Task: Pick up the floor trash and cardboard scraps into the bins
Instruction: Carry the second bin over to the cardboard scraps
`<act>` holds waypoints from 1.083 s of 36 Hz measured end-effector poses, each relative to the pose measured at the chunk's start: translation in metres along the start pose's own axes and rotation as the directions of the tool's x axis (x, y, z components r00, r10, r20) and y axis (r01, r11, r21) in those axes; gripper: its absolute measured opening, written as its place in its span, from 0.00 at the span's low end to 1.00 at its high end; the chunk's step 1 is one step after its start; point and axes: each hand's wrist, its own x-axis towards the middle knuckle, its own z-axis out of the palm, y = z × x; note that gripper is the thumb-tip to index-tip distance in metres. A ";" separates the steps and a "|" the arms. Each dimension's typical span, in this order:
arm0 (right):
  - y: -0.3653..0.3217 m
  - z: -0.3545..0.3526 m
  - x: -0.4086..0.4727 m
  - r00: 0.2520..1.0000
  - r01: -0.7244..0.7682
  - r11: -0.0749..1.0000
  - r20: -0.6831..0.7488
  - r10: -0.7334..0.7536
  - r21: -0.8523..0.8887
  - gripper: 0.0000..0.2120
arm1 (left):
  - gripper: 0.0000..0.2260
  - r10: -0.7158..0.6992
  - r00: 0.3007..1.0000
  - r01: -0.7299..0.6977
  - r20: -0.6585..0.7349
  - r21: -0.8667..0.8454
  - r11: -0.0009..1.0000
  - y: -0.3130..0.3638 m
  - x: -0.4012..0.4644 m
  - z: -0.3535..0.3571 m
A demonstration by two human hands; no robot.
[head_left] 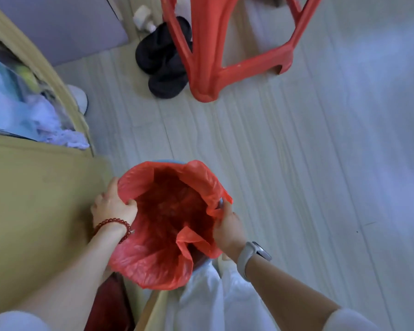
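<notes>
Currently fitting liner (153, 266) over bin (221, 202): left hand (114, 206) pinching left rim, right hand (227, 226) gripping right edge, spreading mouth for trash.

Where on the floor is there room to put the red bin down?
The pale floor to the right of the red bag, below the red stool, is bare. The left is crowded: the cardboard box sits against the bag. Near the stool's leg lie black slippers. Both hands, left and right, hold the bag's rim.
</notes>
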 end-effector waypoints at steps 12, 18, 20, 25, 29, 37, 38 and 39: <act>0.012 -0.136 -0.105 0.903 -0.077 0.986 -0.409 0.132 0.148 0.32 | 0.25 0.508 0.858 -0.513 0.073 0.073 0.855 0.085 -0.120 -0.068; 0.032 -0.221 -0.179 0.807 -0.027 0.984 -0.576 0.126 0.177 0.32 | 0.23 0.637 0.764 -0.644 0.103 0.067 0.762 0.149 -0.207 -0.114; 0.040 -0.250 -0.202 0.765 -0.044 0.972 -0.618 0.182 0.231 0.30 | 0.23 0.675 0.729 -0.684 0.116 0.078 0.725 0.175 -0.237 -0.125; 0.068 -0.320 -0.254 0.648 -0.074 0.860 -0.632 0.426 0.505 0.21 | 0.23 0.752 0.638 -0.769 0.166 0.112 0.629 0.253 -0.306 -0.139; 0.109 -0.374 -0.285 0.603 -0.106 0.799 -0.601 0.524 0.591 0.12 | 0.22 0.805 0.561 -0.828 0.193 0.121 0.548 0.320 -0.364 -0.133; 0.201 -0.488 -0.327 0.503 -0.105 0.687 -0.557 0.661 0.719 0.12 | 0.22 0.829 0.482 -0.876 0.283 0.169 0.452 0.467 -0.484 -0.088; 0.212 -0.504 -0.332 0.485 -0.106 0.678 -0.558 0.674 0.727 0.12 | 0.22 0.839 0.457 -0.890 0.296 0.171 0.424 0.485 -0.498 -0.082; 0.224 -0.520 -0.336 0.462 -0.105 0.668 -0.559 0.689 0.737 0.13 | 0.22 0.853 0.424 -0.905 0.306 0.169 0.390 0.504 -0.512 -0.075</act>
